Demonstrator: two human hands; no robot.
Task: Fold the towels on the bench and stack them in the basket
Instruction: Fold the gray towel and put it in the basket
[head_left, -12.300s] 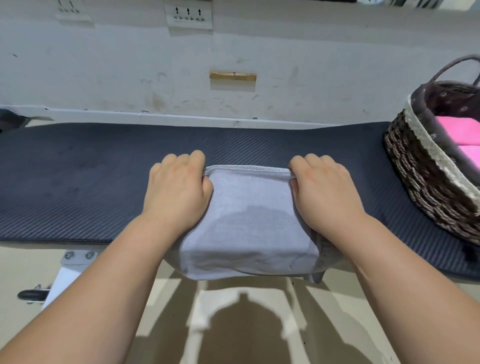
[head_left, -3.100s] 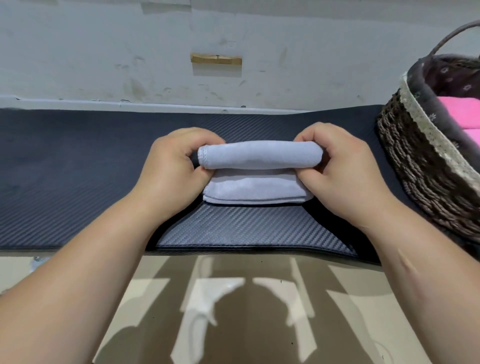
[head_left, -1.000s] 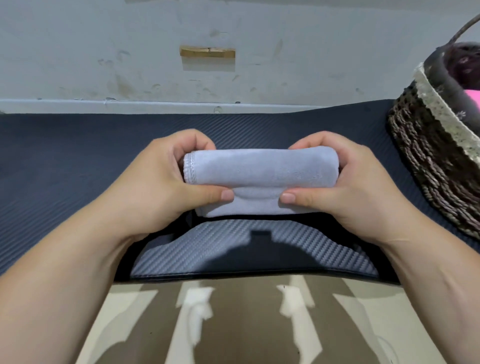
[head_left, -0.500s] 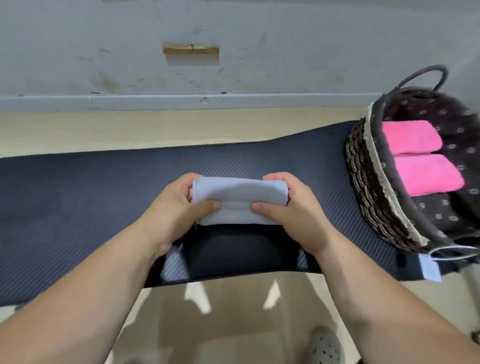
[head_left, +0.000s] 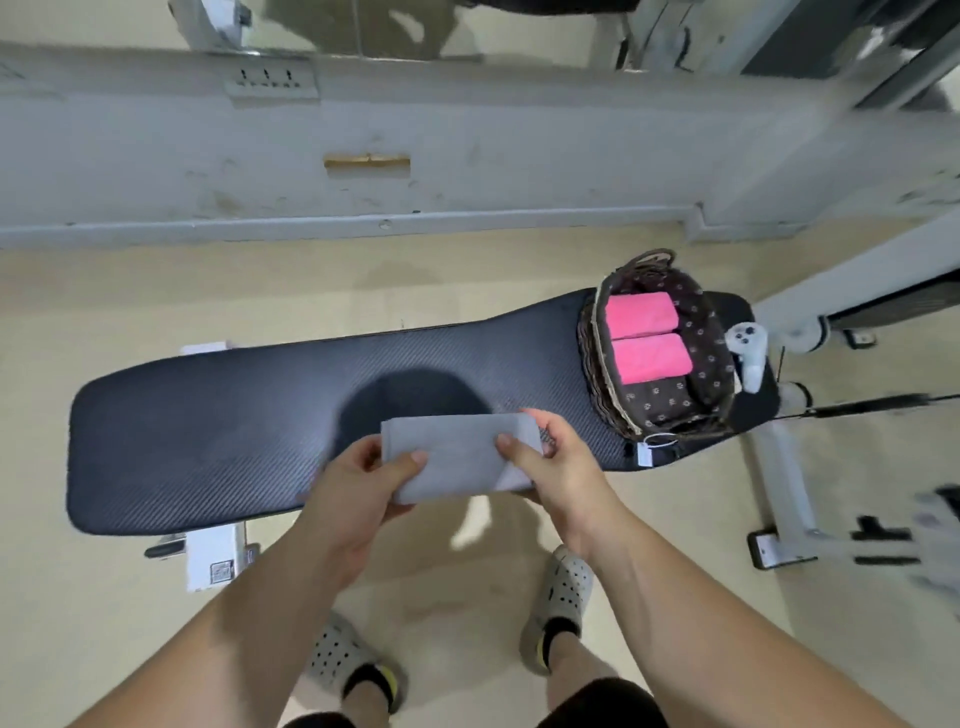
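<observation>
A folded grey towel (head_left: 457, 460) is held above the near edge of the black padded bench (head_left: 218, 426). My left hand (head_left: 358, 493) grips its left end, thumb on top. My right hand (head_left: 550, 473) grips its right end, thumb on top as well. At the bench's right end stands a wicker basket (head_left: 592, 358) with a dark dotted lining. Two folded pink towels (head_left: 647, 338) lie side by side in its far half. The lining in the basket's near half is bare.
A white controller (head_left: 748, 353) lies on the bench right of the basket. A white tag (head_left: 645, 457) hangs at the basket's near corner. White machine frames (head_left: 779, 499) stand on the floor to the right. A wall runs behind the bench. My feet are below.
The towel has been lifted off the bench and held up in both hands. My head has risen and pulled back, so the whole bench and basket show.
</observation>
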